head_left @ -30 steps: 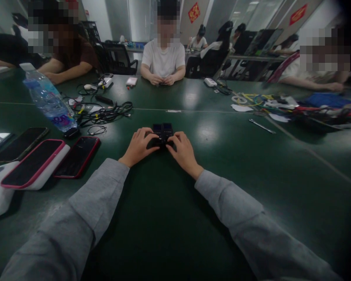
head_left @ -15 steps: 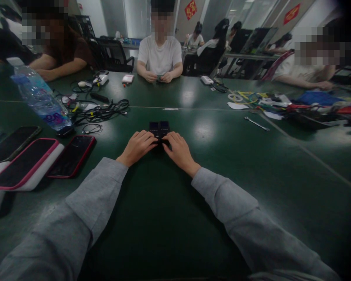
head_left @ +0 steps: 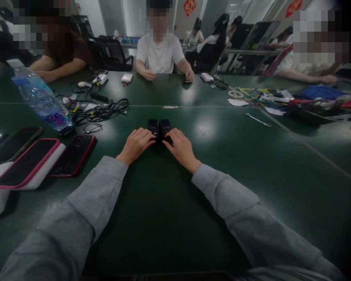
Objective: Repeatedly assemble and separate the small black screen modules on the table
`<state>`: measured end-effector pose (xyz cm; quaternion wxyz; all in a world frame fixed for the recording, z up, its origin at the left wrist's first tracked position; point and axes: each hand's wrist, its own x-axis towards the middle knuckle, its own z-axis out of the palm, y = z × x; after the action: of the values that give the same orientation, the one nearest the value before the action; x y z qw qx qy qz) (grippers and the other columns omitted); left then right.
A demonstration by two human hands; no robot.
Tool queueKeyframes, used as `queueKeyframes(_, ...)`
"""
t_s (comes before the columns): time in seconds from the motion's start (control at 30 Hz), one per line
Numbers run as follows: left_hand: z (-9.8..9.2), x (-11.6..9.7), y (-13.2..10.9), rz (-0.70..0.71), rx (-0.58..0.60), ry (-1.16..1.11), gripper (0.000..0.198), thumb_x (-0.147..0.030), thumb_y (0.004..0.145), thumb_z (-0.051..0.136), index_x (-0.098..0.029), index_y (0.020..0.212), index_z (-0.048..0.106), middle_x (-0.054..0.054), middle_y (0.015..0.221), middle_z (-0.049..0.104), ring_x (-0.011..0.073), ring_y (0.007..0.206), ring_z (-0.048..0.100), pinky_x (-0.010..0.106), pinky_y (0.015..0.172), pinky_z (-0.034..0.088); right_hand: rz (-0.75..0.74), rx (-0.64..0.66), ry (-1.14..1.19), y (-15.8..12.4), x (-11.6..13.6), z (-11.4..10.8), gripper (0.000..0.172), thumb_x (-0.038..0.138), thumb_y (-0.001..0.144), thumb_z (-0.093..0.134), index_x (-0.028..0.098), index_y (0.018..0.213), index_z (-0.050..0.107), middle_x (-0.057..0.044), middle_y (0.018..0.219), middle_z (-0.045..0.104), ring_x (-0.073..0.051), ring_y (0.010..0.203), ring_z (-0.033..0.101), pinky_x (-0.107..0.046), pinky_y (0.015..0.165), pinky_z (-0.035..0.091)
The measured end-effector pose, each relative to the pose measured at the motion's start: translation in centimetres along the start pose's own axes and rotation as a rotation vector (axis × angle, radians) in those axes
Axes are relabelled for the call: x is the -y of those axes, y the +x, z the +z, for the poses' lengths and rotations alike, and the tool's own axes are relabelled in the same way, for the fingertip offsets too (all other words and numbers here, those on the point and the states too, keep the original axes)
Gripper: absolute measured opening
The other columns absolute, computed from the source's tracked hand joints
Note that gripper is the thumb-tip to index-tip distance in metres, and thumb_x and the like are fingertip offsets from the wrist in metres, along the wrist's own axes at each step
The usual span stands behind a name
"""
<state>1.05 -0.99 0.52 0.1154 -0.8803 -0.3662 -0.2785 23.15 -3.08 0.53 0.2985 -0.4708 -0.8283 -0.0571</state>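
Left black rectangular device point(head_left: 152, 125): is lying on the glossy dark-green table point(head_left: 163, 218), straight ahead of the wearer, its dark screen occupying the far end.
Right black rectangular device point(head_left: 165, 124): is lying just beside its twin, a narrow dark gap running between the two.
Device axes: both long axes are appearing to run away from the wearer, although fingers are covering the near ends.
Bare left hand point(head_left: 137, 145): is reaching in from the near left, its thumb and fingers closing narrowly on the left device.
Bare right hand point(head_left: 181, 147): is reaching in from the near right, pinching the right device between thumb and fingers; the contact on the underside is not showing.
Hand nearness: neither hand is sitting nearer overall; each is touching the device on its own side.
Silver metal wrench point(head_left: 257, 120): is lying to the right, well apart from both hands.
Red-edged black phone point(head_left: 75, 156): is lying to the left, beside the left sleeve point(head_left: 105, 195).
Change over half a second: the devices are showing a clearer gap, and the left fingertips are sitting slightly farther from the right.
White-shirted person opposite point(head_left: 159, 52): is now holding both hands apart, whereas they were meeting earlier.
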Motion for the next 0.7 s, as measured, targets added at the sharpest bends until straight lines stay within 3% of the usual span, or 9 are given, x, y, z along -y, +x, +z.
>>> queueKeyframes(0.27,-0.2,0.3,-0.1,-0.029,-0.029,0.136,0.019,-0.031,0.097,0.055,-0.016,0.106,0.063,0.008,0.103,0.067,0.0228,0.092,0.058,0.034,0.077,0.042,0.101,-0.073,-0.119,0.0,-1.1,0.1,0.011,0.023,0.093,0.057,0.017,0.102,0.055,-0.010,0.104,0.058,-0.027,0.095,0.055,-0.039,0.078,0.050)
queueKeyframes(0.53,0.0,0.7,-0.1,-0.055,-0.032,0.045,0.018,-0.025,0.097,0.054,-0.013,0.108,0.060,0.010,0.104,0.063,0.0212,0.094,0.058,0.034,0.080,0.049,0.205,-0.092,-0.161,-0.1,-2.4,-0.3,0.011,0.022,0.091,0.054,0.017,0.101,0.055,-0.012,0.104,0.057,-0.029,0.097,0.055,-0.042,0.075,0.052)
queueKeyframes(0.7,0.2,0.7,-0.2,-0.034,-0.061,0.032,0.016,-0.023,0.097,0.054,-0.013,0.107,0.061,0.010,0.103,0.063,0.0212,0.093,0.058,0.035,0.081,0.051,0.263,-0.154,-0.129,-0.3,-4.1,-0.1,0.013,0.024,0.092,0.051,0.017,0.102,0.055,-0.013,0.106,0.057,-0.031,0.104,0.054,-0.048,0.082,0.052)
